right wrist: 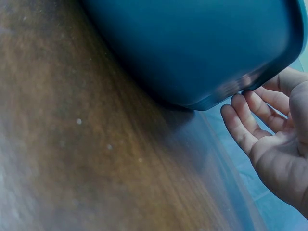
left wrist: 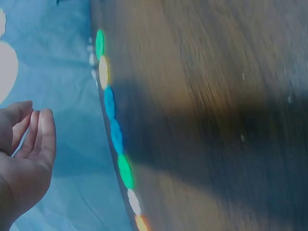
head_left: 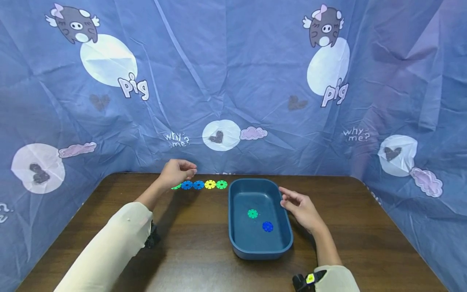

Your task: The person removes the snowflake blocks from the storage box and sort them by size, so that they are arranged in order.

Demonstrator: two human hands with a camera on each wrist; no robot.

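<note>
My left hand (head_left: 177, 173) hovers above the table's far edge, over a row of small notched plastic discs. Its thumb and fingers are loosely bent, and nothing shows between them in the left wrist view. The row includes a yellow disc (head_left: 210, 184), a blue disc (head_left: 198, 185) and a green disc (head_left: 221, 184); my left hand and arm hide part of it in the head view. Beside the blue plastic bin (head_left: 233, 243), my right hand (head_left: 302, 209) has its relaxed fingertips right at the right rim. Inside the bin lie a green disc (head_left: 252, 213) and a dark blue disc (head_left: 268, 226).
The brown wooden table (head_left: 197, 251) ends at a blue printed cloth (head_left: 226, 81) hanging behind it. In the left wrist view, a white disc (left wrist: 134, 201) and an orange disc (left wrist: 141, 223) continue the row along the table edge.
</note>
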